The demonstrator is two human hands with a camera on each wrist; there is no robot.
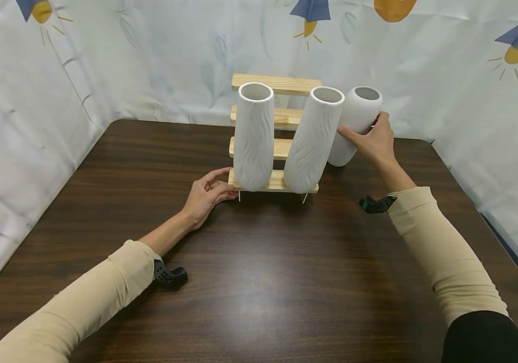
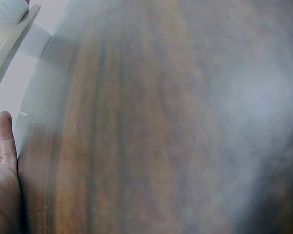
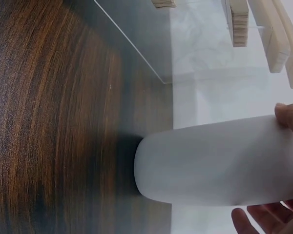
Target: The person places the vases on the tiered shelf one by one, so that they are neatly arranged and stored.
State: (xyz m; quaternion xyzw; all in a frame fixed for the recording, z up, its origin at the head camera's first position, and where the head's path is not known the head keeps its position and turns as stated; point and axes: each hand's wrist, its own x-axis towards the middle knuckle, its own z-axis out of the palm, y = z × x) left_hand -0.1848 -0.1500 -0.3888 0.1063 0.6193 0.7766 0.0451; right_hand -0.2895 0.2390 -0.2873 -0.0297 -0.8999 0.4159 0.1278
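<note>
My right hand (image 1: 378, 140) grips a plain white vase (image 1: 360, 117) round its upper body, thumb on one side and fingers on the other. In the right wrist view this vase (image 3: 210, 163) has a smooth rounded base close to the table; whether it touches cannot be told. My left hand (image 1: 203, 198) holds the left end of the lowest slat of a wooden slatted rack (image 1: 277, 84). Two taller white vases with wavy relief stand on that slat: the left vase (image 1: 253, 138) nearly upright, the right vase (image 1: 314, 141) tilted to the right.
The dark wood table (image 1: 259, 282) stretches towards me in front of the rack. Behind it hangs a pale patterned curtain (image 1: 168, 60). Black wrist devices (image 1: 170, 276) sit at both sleeves. Thin clear supports (image 1: 304, 198) show under the lowest slat.
</note>
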